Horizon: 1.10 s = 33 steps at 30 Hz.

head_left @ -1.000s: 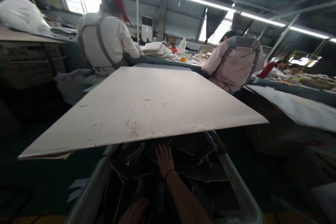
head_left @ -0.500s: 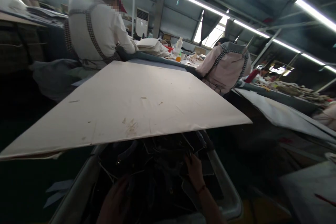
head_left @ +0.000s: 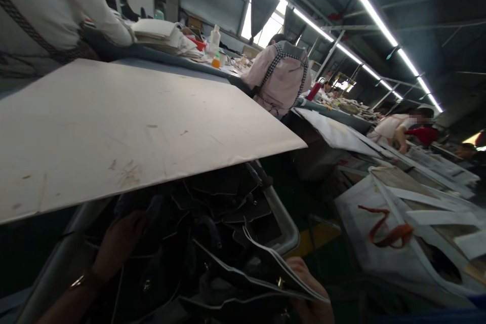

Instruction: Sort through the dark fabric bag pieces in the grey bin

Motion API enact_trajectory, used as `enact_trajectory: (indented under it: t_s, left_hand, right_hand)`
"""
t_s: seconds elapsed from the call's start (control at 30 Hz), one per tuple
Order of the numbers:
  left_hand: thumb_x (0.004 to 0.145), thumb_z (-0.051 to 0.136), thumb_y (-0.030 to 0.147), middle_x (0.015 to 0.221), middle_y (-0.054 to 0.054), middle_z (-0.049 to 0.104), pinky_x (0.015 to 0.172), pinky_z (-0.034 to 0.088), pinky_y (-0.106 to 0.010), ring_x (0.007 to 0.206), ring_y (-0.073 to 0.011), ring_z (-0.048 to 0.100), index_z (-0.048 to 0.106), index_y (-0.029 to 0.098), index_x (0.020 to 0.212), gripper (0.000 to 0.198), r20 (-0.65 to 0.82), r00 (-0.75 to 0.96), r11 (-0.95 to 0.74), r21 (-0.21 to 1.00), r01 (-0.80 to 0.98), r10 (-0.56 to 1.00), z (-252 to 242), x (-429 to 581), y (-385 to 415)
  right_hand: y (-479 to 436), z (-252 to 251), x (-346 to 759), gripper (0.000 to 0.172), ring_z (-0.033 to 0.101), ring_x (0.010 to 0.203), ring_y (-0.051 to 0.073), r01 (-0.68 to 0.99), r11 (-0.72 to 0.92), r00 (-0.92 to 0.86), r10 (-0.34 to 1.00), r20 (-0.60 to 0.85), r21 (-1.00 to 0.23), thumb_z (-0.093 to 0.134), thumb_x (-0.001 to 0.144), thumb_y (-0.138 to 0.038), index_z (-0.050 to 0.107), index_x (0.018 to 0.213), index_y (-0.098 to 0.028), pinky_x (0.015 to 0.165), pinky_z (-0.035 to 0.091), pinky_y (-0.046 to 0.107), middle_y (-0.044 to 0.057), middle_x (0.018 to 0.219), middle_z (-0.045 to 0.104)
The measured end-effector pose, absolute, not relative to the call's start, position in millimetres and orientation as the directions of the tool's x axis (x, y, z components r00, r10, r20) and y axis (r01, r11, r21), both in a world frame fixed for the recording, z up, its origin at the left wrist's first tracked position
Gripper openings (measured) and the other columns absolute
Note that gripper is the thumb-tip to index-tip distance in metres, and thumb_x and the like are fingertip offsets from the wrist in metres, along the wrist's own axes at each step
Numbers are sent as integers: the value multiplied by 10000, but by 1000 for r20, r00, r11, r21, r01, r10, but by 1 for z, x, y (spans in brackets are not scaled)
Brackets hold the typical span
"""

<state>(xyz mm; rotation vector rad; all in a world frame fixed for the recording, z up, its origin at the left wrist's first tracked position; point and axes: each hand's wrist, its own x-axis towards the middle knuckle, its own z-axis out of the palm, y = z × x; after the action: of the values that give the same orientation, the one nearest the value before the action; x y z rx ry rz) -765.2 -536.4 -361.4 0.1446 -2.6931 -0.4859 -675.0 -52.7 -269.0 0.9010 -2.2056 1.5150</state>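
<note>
A grey bin point(head_left: 285, 228) under a large pale board point(head_left: 125, 121) is full of dark cut pieces with metal rings point(head_left: 224, 202). My left hand point(head_left: 119, 243) reaches into the pile at the lower left, its fingers curled in the dark material. At the bottom right my right hand point(head_left: 311, 288) grips the edge of a dark flat piece with a light edge point(head_left: 261, 268), lifted above the bin's rim.
Two people in aprons point(head_left: 281, 76) work with their backs to me at a long table with bottles point(head_left: 214, 40) and stacked cloth. A white bag with a red strap point(head_left: 391, 233) lies to the right. More tables and people stand further right.
The view has swung right and down. My right hand has drawn back from deep in the bin towards me with a dark piece; my left hand has gone further into the pile.
</note>
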Motion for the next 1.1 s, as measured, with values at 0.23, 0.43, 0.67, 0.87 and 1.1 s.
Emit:
enact_trajectory:
  t_s: [0.23,0.43,0.67,0.87,1.1]
  left_hand:
    - [889,381,503,1003,-84,682,1036,400,-424,1054,-261,599,601,199,937,379,418,-906,799,567,202,-68,-300,-724,-461]
    - [908,389,474,1014,-72,683,833,504,-321,954,-219,634,605,196,968,357,452,-889,761,602,242,-74,-262,-705,-454]
    - [916,391,136,835,26,613,1020,383,-308,833,-107,561,565,227,860,204,383,-664,623,244,743,642,-178,-694,-411]
    - [901,460,183,795,38,624,1195,199,-435,874,-141,556,549,232,810,136,217,-232,257,-98,961,948,-130,-680,-346]
    - [933,423,284,1133,-42,619,1042,423,-360,1078,-151,570,579,229,1072,216,665,-681,389,565,728,308,-169,-704,-360]
  right_hand:
    - [-36,-247,-649,253,585,1016,191,-754,133,-599,-540,591,-643,604,863,-301,626,1115,-304,901,518,347,38,953,691]
    - [-50,-249,-657,210,634,735,167,-694,-122,-611,-421,671,-709,499,915,-376,671,983,-278,749,560,343,30,743,667]
    - [-79,-235,-656,184,452,1188,213,-635,236,-708,-560,431,-736,581,856,-415,714,904,-296,1032,407,352,67,1132,514]
    - [-99,-213,-651,180,380,1283,207,-642,328,-678,-666,313,-693,518,907,-358,656,1001,-291,1180,158,422,37,1309,457]
    - [-45,-208,-586,255,611,893,163,-454,326,-867,-378,326,-829,504,898,-461,676,934,-276,738,521,261,45,973,614]
